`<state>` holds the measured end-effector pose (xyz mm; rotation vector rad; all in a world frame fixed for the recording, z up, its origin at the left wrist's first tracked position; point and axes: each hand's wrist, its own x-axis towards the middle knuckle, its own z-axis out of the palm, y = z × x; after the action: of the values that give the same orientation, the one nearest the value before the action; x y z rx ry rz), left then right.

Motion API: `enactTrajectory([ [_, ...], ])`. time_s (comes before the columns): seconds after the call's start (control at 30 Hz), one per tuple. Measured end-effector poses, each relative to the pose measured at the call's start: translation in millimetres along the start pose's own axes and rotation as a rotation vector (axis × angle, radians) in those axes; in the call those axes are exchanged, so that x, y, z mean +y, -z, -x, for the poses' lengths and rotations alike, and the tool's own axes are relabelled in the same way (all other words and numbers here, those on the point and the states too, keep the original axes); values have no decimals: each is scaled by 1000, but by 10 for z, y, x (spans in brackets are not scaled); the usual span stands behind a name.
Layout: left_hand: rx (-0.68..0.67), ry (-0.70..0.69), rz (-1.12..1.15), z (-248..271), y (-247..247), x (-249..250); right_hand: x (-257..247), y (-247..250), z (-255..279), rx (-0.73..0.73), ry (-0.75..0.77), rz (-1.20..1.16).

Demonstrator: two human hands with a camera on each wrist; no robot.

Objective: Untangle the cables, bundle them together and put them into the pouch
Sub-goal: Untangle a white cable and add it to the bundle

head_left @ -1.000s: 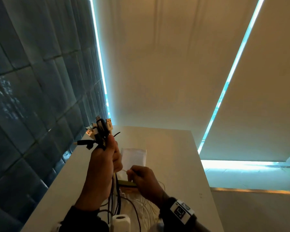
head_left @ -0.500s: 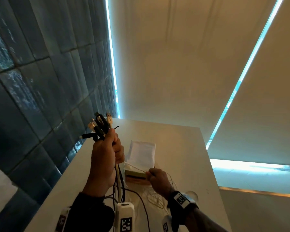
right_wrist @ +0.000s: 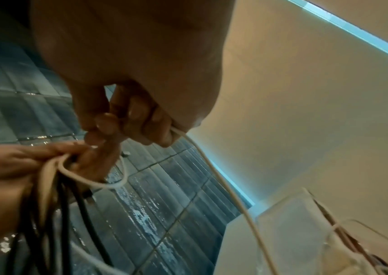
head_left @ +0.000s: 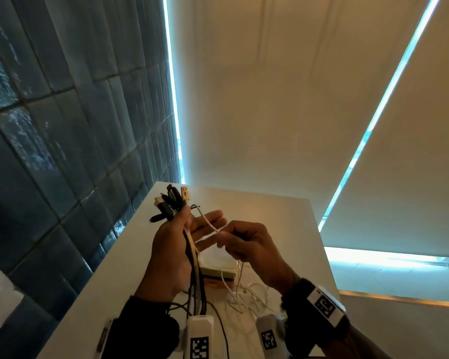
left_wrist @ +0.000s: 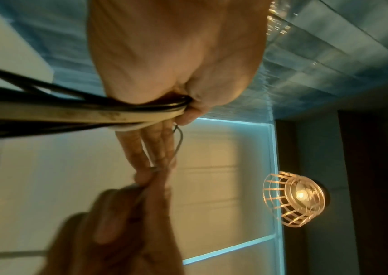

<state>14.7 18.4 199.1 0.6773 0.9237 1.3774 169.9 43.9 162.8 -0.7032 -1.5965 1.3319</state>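
My left hand (head_left: 176, 244) is raised over the table and holds a bundle of black and cream cables (head_left: 196, 257) under its thumb, fingers stretched out to the right. The plug ends (head_left: 171, 200) fan out above the thumb. In the left wrist view the cables (left_wrist: 94, 111) run across the palm under the left hand's thumb (left_wrist: 188, 111). My right hand (head_left: 246, 244) pinches a thin white cable (head_left: 210, 224) right at the left fingertips; that thin white cable (right_wrist: 226, 188) trails down to the table. The pouch (head_left: 218, 263) lies on the table below both hands, partly hidden.
Loose white cable loops (head_left: 246, 294) lie on the white table (head_left: 283, 229) near my right wrist. A dark tiled wall (head_left: 62, 151) borders the table's left edge. A clear container (right_wrist: 329, 232) stands near the right hand. Blinds hang behind the table.
My right hand rose from the table by the pouch, bringing the thin white cable up to the left hand. The left fingers have spread out from a fist, with the bundle still under the thumb.
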Motion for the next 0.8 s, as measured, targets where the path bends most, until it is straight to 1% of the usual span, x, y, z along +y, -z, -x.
enactTrajectory([
  [0.07,-59,-29,125,9,-44,41,79,51,25,-19,-47,-14],
  [0.1,-70,-55,153,9,-54,59,135,83,45,-14,-73,-19],
  [0.2,-56,-144,157,-16,-46,100,278,147,107,7,-149,-9],
  [0.33,-88,-213,173,-60,-23,84,417,177,142,29,-222,27],
  [0.57,-68,-181,204,-112,-4,-20,726,180,110,66,-245,140],
  [0.8,-53,-217,137,-116,57,64,1250,280,157,154,-314,272],
])
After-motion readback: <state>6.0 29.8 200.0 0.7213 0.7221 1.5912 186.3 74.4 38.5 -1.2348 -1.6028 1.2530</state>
